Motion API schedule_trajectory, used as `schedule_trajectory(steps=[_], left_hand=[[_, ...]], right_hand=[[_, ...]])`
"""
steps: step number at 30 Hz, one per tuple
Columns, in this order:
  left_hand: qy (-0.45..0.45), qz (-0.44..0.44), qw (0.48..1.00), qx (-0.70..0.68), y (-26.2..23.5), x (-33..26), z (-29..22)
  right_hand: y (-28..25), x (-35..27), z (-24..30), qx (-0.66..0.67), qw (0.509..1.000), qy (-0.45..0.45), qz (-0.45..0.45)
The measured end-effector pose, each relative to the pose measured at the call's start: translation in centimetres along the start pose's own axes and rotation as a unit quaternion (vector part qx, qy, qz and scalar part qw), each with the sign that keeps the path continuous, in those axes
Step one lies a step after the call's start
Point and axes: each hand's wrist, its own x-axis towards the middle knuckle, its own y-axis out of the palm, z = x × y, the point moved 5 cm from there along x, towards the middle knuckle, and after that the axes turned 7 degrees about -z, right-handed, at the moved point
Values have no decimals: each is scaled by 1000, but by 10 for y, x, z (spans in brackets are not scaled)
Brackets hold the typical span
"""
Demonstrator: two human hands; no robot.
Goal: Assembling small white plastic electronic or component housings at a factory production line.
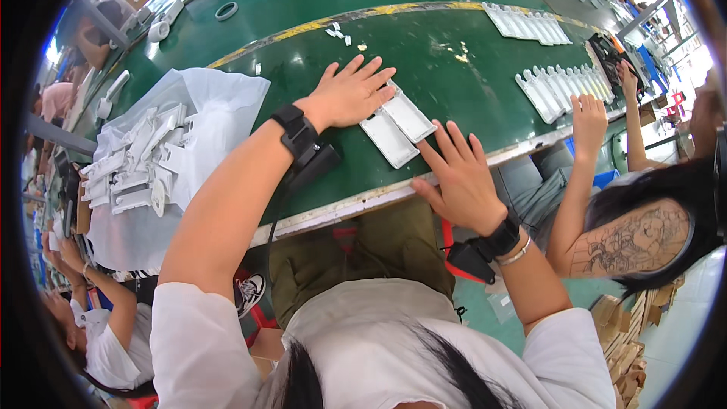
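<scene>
Two white plastic housings lie side by side on the green worktable, hollow side up: a left housing and a right housing. My left hand is stretched out over their far end, palm down and fingers spread, hiding part of them. At their near right corner my right hand hangs by the table edge with its fingers apart. Its index fingertip comes close to the right housing; whether it touches cannot be made out. Neither hand grips anything.
To the left, a translucent plastic bag bears a heap of white plastic parts. Rows of white housings and more housings lie at the right. Small white pieces and a tape roll lie farther back. A co-worker's hand is close at right.
</scene>
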Motion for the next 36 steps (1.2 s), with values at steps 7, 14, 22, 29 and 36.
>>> schedule_trajectory(steps=[7, 14, 22, 29, 36], left_hand=[[13, -51, 999, 7, 8, -10, 0], [-16, 30, 995, -93, -1, -3, 9], [66, 3, 996, 54, -6, -60, 10], [80, 6, 990, 115, 1, -67, 5], [102, -12, 989, 110, 0, -73, 4]], right_hand=[[5, -8, 4, 10, 998, 35, 58], [7, -9, 3, 17, 998, 31, 52], [9, -12, 2, -1, 1000, 18, 23], [12, -13, 6, 29, 995, 20, 94], [7, -12, 8, 10, 991, 13, 130]])
